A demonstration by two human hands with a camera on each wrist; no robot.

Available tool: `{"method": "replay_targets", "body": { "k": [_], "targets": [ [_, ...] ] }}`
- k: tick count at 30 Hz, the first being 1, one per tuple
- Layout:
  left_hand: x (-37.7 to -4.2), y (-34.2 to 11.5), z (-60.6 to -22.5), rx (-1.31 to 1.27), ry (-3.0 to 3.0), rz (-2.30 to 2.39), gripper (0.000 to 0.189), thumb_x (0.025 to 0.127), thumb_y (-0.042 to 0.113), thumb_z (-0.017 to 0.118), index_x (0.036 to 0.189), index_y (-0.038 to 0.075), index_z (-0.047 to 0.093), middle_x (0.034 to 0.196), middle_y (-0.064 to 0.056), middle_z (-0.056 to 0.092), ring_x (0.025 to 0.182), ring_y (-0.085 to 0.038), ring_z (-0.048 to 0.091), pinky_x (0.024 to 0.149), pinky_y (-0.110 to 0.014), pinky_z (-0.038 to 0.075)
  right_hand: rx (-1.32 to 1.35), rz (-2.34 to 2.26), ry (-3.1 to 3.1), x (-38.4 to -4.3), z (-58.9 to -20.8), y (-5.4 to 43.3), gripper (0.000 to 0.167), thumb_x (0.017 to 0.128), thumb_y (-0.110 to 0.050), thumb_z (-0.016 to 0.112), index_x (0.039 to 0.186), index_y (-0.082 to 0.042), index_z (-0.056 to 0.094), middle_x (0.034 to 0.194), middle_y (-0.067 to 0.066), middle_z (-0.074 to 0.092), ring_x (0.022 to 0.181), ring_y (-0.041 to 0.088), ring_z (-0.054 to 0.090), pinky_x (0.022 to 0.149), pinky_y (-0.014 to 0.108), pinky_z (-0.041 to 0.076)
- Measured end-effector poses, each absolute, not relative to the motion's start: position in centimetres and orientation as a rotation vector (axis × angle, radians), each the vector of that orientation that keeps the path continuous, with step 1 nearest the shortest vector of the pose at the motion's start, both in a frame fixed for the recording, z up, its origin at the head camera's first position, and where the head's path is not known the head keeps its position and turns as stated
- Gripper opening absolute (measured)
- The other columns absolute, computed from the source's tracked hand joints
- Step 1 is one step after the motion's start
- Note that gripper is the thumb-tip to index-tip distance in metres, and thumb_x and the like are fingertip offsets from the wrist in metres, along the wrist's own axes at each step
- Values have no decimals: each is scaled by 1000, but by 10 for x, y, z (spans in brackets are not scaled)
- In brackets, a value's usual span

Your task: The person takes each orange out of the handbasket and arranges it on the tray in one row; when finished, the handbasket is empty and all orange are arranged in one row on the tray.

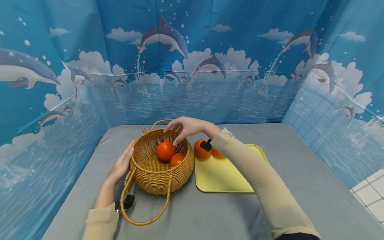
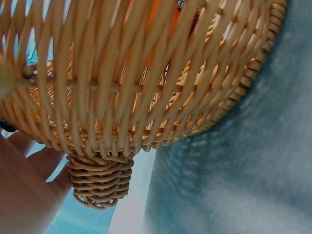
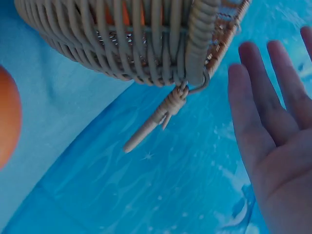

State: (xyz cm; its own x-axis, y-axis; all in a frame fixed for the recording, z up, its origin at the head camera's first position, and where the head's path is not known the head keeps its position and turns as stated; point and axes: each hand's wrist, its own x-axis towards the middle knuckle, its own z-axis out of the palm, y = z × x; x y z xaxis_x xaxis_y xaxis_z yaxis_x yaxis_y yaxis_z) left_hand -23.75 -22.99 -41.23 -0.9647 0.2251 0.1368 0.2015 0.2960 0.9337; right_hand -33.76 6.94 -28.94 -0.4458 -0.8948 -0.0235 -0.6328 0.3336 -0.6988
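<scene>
A round wicker basket (image 1: pixel 162 183) stands on the table with two round orange fruits (image 1: pixel 166 151) inside it. My left hand (image 1: pixel 121 165) rests against the basket's left side, its fingers extended along the rim; the left wrist view shows this hand (image 2: pixel 29 185) beside the woven wall. Above the basket's back right rim is my right hand (image 1: pixel 187 128), fingers spread and slightly bent, the thumb tip close to one fruit. In the right wrist view the fingers of that hand (image 3: pixel 280 131) are apart with nothing between them.
To the basket's right lies a yellow tray (image 1: pixel 223 176), with more orange fruits (image 1: pixel 201 149) at its back left, partly covered by my right arm. One basket handle (image 1: pixel 144 222) hangs down at the front. A dolphin-print curtain (image 1: pixel 195 93) encloses the grey table (image 1: pixel 192 216).
</scene>
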Motion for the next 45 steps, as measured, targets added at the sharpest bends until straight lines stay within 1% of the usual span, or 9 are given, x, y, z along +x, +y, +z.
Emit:
{"method": "replay_targets", "body": {
  "k": [3,6,9,14,19,26,32,38,45],
  "targets": [
    [-238,-229,-413,415,2512,1805,56,103,44,25,152,24,9,157,-6,4,142,-30,4,111,-55,8,-1370,-762,2159,-338,-291,60,54,79,-20,78,127,-8,58,126,2,55,109,27,52,91,38,46],
    [-238,-229,-414,422,2510,1810,56,103,43,25,152,24,9,157,-7,4,142,-30,4,111,-55,7,-1366,-689,2124,-337,-296,54,55,78,-20,79,127,-7,58,125,7,55,108,33,52,86,34,48],
    [-238,-229,-414,421,2512,1807,56,103,43,24,153,23,8,157,-7,4,142,-30,4,111,-55,7,-1343,-646,2116,-337,-302,51,54,77,-21,79,126,-9,58,126,6,54,113,29,51,90,34,47],
    [-239,-231,-415,427,2521,1813,55,103,42,24,153,23,9,157,-7,5,142,-29,4,111,-55,7,-1345,-635,2083,-337,-308,48,54,76,-22,80,124,-8,60,126,-2,54,118,26,49,97,39,42],
    [-239,-232,-415,443,2521,1824,55,103,41,25,153,22,9,157,-7,6,142,-29,4,111,-55,8,-1358,-656,2034,-339,-313,47,53,76,-21,80,123,-5,61,126,-2,55,118,27,49,97,37,43],
    [-240,-233,-414,448,2524,1827,56,103,43,26,152,23,11,156,-6,7,141,-29,6,111,-55,9,-1363,-664,2017,-342,-314,48,49,75,-16,81,120,-8,63,125,0,57,117,18,50,98,36,43],
    [-241,-234,-413,448,2510,1837,55,103,41,26,153,21,11,156,-7,7,142,-29,6,111,-55,9,-1360,-638,1991,-344,-316,45,47,76,-13,80,119,-4,63,123,0,58,116,14,51,97,34,43],
    [-243,-234,-412,429,2508,1837,56,103,43,26,153,22,11,156,-7,7,141,-30,6,111,-55,10,-1334,-575,1991,-342,-313,39,45,76,-10,80,118,-4,64,122,1,58,116,21,53,96,31,45],
    [-244,-233,-413,432,2511,1842,55,103,42,27,152,24,13,156,-6,9,141,-30,8,111,-55,10,-1331,-520,1982,-346,-314,34,43,76,-7,79,116,-4,65,119,1,60,113,12,51,97,34,43]
  ]
}}
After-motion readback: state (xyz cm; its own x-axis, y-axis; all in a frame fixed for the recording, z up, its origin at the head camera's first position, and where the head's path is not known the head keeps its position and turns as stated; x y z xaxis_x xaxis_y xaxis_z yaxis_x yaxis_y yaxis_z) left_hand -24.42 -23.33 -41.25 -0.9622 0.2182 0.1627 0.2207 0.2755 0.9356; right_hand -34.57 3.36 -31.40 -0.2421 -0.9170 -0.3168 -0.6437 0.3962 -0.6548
